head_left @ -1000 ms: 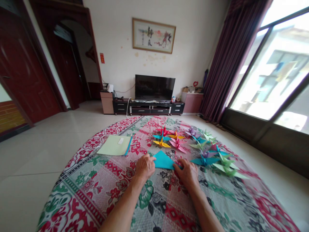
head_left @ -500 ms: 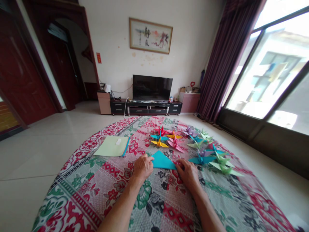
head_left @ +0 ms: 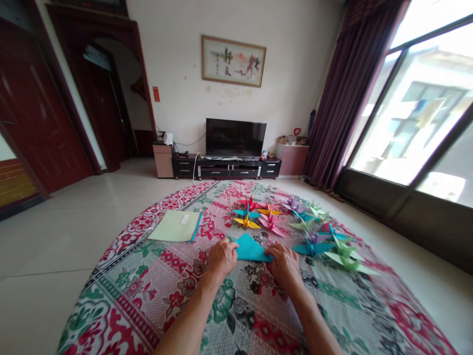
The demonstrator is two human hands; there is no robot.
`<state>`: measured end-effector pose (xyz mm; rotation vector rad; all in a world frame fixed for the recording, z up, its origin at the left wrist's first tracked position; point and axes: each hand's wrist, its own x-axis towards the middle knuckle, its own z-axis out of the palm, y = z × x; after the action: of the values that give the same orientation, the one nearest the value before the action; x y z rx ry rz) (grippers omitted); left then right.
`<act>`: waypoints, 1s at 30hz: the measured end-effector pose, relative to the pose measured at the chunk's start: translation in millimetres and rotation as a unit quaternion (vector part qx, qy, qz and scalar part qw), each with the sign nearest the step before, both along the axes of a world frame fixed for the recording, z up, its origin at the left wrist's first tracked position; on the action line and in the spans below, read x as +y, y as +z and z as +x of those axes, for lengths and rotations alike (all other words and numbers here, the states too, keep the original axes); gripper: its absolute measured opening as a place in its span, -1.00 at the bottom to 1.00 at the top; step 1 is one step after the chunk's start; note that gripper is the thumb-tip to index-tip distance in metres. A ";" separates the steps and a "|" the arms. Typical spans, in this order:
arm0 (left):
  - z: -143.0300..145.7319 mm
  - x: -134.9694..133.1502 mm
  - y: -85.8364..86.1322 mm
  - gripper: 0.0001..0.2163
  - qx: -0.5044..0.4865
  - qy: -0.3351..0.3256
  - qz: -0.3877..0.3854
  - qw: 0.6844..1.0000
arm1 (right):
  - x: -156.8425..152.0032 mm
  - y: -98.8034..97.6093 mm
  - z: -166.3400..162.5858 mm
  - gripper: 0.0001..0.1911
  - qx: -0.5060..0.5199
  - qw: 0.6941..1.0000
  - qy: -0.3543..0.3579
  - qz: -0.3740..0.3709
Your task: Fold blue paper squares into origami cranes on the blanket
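A blue sheet of origami paper (head_left: 252,249), folded into a triangle with its point facing away, lies on the patterned tablecloth in front of me. My left hand (head_left: 223,257) pinches its left corner between thumb and fingers. On the right corner, my right hand (head_left: 284,260) grips the paper with curled fingers, the fingertips near the folded edge. Beyond the paper stand folded paper cranes, among them a yellow crane (head_left: 247,223) and a pink crane (head_left: 272,225). A blue crane (head_left: 313,246) sits just past my right hand.
A stack of square paper (head_left: 173,227), pale green on top with a small white piece on it, lies left of my hands. Light green cranes (head_left: 347,257) stand toward the table's right edge. The round table's tablecloth (head_left: 155,291) spreads underneath. A television (head_left: 235,138) stands beyond.
My right hand has shifted its fingers inward over the right corner of the blue paper. My left hand keeps its hold on the left corner. The camera view has tilted slightly.
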<state>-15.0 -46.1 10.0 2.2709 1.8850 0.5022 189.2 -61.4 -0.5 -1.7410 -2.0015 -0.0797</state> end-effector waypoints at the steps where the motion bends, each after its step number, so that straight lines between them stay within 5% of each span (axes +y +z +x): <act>1: -0.1 0.1 0.3 -0.72 0.001 -0.001 -0.001 1.000 | 0.5 5.1 -2.9 -0.69 -0.009 1.000 -0.009 -0.013; 6: -1.7 0.5 -0.8 -0.72 0.000 -0.011 0.018 1.000 | 11.2 28.0 -29.4 -0.73 -0.045 0.996 -0.033 -0.076; 12: -2.2 -0.7 -0.5 -0.74 -0.009 -0.019 0.026 0.999 | 29.0 22.5 -54.8 -0.61 -0.040 0.992 -0.078 -0.088; 21: -2.8 -0.1 -2.6 -0.75 -0.014 -0.021 0.034 0.999 | 49.2 30.7 -51.0 -0.63 -0.019 0.981 -0.079 -0.176; 30: -5.9 -0.7 -0.1 -0.74 -0.017 -0.039 0.038 0.998 | 61.1 27.9 -49.1 -0.65 -0.016 0.980 -0.084 -0.180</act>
<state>-20.9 -46.8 9.9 2.3565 1.7834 0.6079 140.1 -0.3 27.3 -2.1430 -1.9808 0.2144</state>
